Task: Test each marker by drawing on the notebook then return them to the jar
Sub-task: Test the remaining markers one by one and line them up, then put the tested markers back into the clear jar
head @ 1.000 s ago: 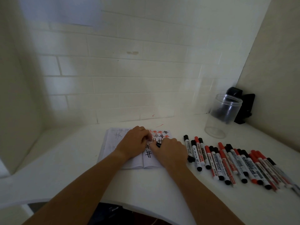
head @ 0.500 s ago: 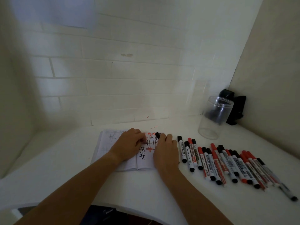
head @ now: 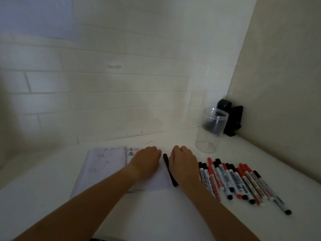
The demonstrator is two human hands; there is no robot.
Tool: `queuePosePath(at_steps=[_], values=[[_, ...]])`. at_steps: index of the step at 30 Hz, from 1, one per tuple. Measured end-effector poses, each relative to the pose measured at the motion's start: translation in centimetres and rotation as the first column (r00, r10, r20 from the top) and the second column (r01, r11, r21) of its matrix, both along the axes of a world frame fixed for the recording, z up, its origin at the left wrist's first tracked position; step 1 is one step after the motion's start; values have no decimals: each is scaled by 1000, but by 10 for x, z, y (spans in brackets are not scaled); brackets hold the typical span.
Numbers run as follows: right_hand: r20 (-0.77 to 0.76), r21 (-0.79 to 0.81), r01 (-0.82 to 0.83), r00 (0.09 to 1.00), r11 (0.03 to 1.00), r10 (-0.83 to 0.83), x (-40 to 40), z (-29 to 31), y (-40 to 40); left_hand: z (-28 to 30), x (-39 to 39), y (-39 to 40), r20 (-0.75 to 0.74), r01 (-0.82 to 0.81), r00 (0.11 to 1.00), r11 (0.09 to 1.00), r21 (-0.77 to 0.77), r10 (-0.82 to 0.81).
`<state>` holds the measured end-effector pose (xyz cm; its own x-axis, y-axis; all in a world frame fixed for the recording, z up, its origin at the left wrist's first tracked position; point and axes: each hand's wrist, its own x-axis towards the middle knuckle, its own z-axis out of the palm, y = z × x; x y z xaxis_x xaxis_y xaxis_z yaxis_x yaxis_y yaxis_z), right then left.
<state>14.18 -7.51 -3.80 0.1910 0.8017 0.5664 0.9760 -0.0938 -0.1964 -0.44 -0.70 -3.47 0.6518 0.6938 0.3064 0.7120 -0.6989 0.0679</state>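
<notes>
- My left hand (head: 146, 161) rests on the open notebook (head: 107, 164), fingers curled, grasping nothing visible;
- my right hand (head: 184, 162) lies beside a black marker (head: 170, 171); grip unclear;
- jar (head: 211, 129) stands beyond the marker row (head: 234, 180).

My left hand (head: 145, 160) covers most marks on the notebook (head: 107, 167); my curled fingertips beyond it stay unseen

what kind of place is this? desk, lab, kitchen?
Probably a plain desk or work nook set into a corner, not a kitchen: a white tabletop against a white brick wall, with an open notebook, a row of markers and a clear jar.
</notes>
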Motion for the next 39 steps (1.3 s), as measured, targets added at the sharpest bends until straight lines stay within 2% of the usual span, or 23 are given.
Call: queuePosePath(at_steps=[2, 4, 7, 10, 16, 21, 24, 26, 29, 32, 36, 39], values=[[4, -12, 35, 999, 999, -35, 19, -3, -3, -9, 22, -6, 139, 55, 989, 998, -42, -48], [-7, -138, 43, 999, 990, -44, 31, -9, -9, -14, 37, -3, 255, 58, 966, 994, -97, -32], [-38, -190, 27, 999, 981, -34, 39, -14, -14, -15, 45, 11, 371, 34, 927, 972, -230, 56], [-53, -253, -18, 999, 967, 5, 41, -16, -10, -14, 46, 23, 450, 35, 888, 961, -275, 97], [-153, -217, -55, 988, 975, 22, 30, -14, -5, -16, 66, 37, 426, -18, 895, 966, -259, 131], [-200, -175, 25, 978, 984, -60, 22, -22, 1, -18, 96, 49, 523, -8, 843, 975, -220, 125], [-213, -149, 29, 975, 988, -61, 26, -21, 0, -8, 117, 52, 632, 75, 772, 978, -193, 66], [-221, -157, 3, 975, 988, -38, 29, -18, -4, 5, 131, 51, 667, 186, 745, 951, -247, 28], [-186, -217, -18, 982, 976, -23, 34, -13, -6, 26, 152, 46, 648, 351, 762, 824, -445, 25], [-160, -246, 18, 985, 969, -59, 33, -12, -6, 39, 175, 47, 661, 422, 749, 731, -537, 53], [-169, -175, 81, 979, 981, -111, 30, -19, -2, 46, 200, 53, 685, 445, 725, 716, -538, 64], [-159, -248, 48, 983, 968, -89, 29, -14, -3, 47, 210, 57, 715, 405, 693, 772, -490, 90]])
